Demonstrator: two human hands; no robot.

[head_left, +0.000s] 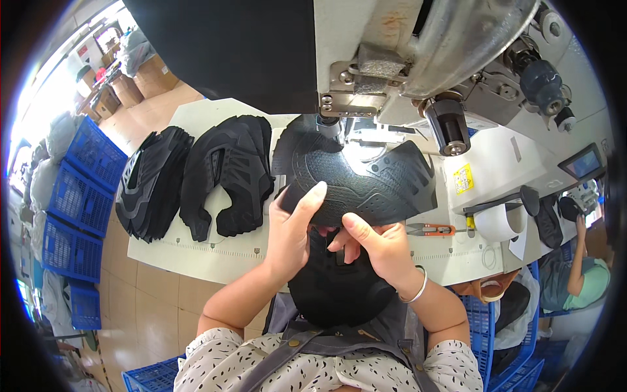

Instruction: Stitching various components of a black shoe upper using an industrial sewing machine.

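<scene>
Both hands' [292,230] [381,243] grip clamped on black shoe upper [366,179], yellow label [463,178] rightward.

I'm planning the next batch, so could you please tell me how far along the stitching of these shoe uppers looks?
In hand: both hands, left hand and right hand, hold one black shoe upper under the sewing machine head. Two stacks of black uppers lie on the table to the left; whether they are finished or waiting cannot be told.

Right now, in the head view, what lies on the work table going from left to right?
Fanned stack of black shoe uppers → second pile of black uppers → the black upper under the sewing machine, gripped by the left hand and right hand → orange-handled thread snips → white tape roll.
</scene>
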